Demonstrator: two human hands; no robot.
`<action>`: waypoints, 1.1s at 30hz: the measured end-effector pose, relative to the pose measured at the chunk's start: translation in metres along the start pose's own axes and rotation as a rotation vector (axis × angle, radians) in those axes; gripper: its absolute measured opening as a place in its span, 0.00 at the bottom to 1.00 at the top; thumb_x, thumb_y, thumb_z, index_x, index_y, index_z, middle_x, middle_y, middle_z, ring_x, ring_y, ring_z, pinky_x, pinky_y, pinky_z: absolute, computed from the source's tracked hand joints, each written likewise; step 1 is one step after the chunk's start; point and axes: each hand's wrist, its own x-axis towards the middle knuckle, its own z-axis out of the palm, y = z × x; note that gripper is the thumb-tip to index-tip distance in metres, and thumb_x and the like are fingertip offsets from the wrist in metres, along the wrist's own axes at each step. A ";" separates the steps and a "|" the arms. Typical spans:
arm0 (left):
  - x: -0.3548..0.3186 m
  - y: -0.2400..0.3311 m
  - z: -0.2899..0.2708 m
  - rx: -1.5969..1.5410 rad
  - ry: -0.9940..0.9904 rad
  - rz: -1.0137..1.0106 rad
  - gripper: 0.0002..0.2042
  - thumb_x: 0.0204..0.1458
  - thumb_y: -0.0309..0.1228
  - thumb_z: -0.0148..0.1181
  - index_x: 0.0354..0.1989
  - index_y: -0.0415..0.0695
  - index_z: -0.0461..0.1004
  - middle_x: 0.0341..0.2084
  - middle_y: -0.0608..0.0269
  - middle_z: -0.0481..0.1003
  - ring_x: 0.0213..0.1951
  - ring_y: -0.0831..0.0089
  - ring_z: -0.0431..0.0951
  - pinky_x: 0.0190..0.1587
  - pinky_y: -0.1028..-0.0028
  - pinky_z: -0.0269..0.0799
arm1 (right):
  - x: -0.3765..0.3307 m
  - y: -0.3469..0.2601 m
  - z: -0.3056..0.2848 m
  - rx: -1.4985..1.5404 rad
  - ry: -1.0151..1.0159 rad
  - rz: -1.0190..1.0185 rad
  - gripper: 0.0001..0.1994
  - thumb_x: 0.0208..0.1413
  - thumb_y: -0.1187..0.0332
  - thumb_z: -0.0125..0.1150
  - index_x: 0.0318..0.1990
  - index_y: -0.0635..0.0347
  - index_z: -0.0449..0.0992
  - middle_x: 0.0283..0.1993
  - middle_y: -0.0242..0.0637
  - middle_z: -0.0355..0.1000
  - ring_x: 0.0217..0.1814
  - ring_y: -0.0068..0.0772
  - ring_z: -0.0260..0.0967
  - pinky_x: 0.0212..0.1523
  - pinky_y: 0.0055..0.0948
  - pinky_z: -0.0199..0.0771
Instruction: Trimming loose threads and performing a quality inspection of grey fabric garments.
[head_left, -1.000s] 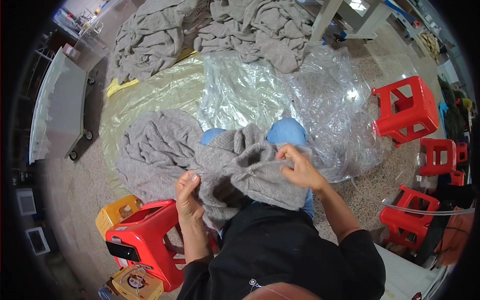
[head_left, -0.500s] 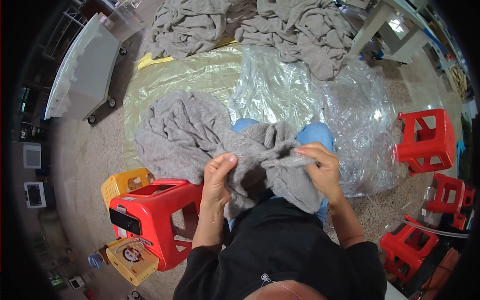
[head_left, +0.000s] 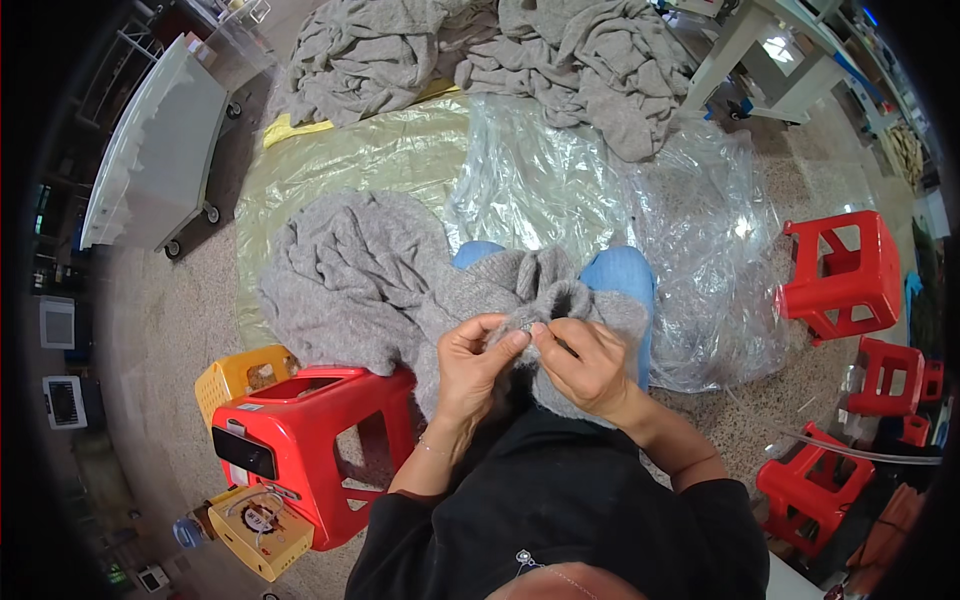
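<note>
Right hand (head_left: 592, 372) has neared left hand (head_left: 468, 375), grey knit (head_left: 475, 288) between them.

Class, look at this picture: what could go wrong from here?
The left hand and right hand pinch the grey knit fabric, so a hard tug might stretch it. The grey heap beside the red stool could catch on it if dragged. The phone on that stool might slide off if bumped.
</note>
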 end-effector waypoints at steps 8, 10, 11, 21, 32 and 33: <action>0.000 -0.008 -0.002 0.427 -0.060 0.281 0.06 0.44 0.17 0.61 0.32 0.37 0.76 0.30 0.65 0.77 0.34 0.82 0.73 0.38 0.82 0.68 | 0.004 0.015 -0.011 0.541 -0.268 0.389 0.14 0.35 0.86 0.51 0.33 0.64 0.73 0.31 0.41 0.69 0.32 0.37 0.69 0.34 0.25 0.69; -0.002 -0.005 -0.009 0.426 -0.087 0.263 0.07 0.43 0.17 0.61 0.32 0.37 0.76 0.31 0.65 0.77 0.34 0.81 0.74 0.39 0.81 0.69 | 0.010 0.021 -0.010 0.697 -0.330 0.485 0.14 0.38 0.84 0.51 0.36 0.65 0.72 0.33 0.42 0.70 0.33 0.38 0.70 0.37 0.26 0.69; -0.001 -0.003 -0.011 0.422 -0.142 0.239 0.07 0.43 0.16 0.60 0.32 0.37 0.77 0.31 0.64 0.77 0.35 0.79 0.74 0.40 0.80 0.69 | 0.014 0.024 -0.009 0.830 -0.378 0.595 0.14 0.40 0.82 0.51 0.39 0.66 0.71 0.35 0.42 0.70 0.35 0.39 0.71 0.39 0.27 0.69; 0.001 0.008 -0.019 0.514 -0.286 0.265 0.11 0.38 0.13 0.54 0.31 0.35 0.76 0.31 0.59 0.78 0.37 0.74 0.77 0.43 0.76 0.70 | 0.016 0.027 -0.012 0.703 -0.613 0.431 0.08 0.40 0.78 0.52 0.31 0.66 0.72 0.25 0.43 0.69 0.26 0.36 0.70 0.28 0.32 0.66; -0.008 -0.022 0.007 0.568 0.216 0.649 0.13 0.39 0.11 0.47 0.32 0.38 0.75 0.28 0.66 0.75 0.30 0.82 0.73 0.33 0.83 0.67 | -0.006 0.005 0.021 0.200 0.063 0.161 0.10 0.33 0.76 0.61 0.28 0.63 0.70 0.25 0.41 0.69 0.21 0.42 0.68 0.21 0.34 0.67; -0.008 -0.019 0.006 0.527 0.198 0.593 0.13 0.41 0.12 0.49 0.33 0.38 0.75 0.29 0.66 0.75 0.33 0.81 0.73 0.39 0.82 0.67 | -0.003 0.009 0.019 0.205 0.027 0.110 0.11 0.32 0.77 0.61 0.29 0.64 0.70 0.25 0.42 0.68 0.22 0.43 0.67 0.22 0.35 0.67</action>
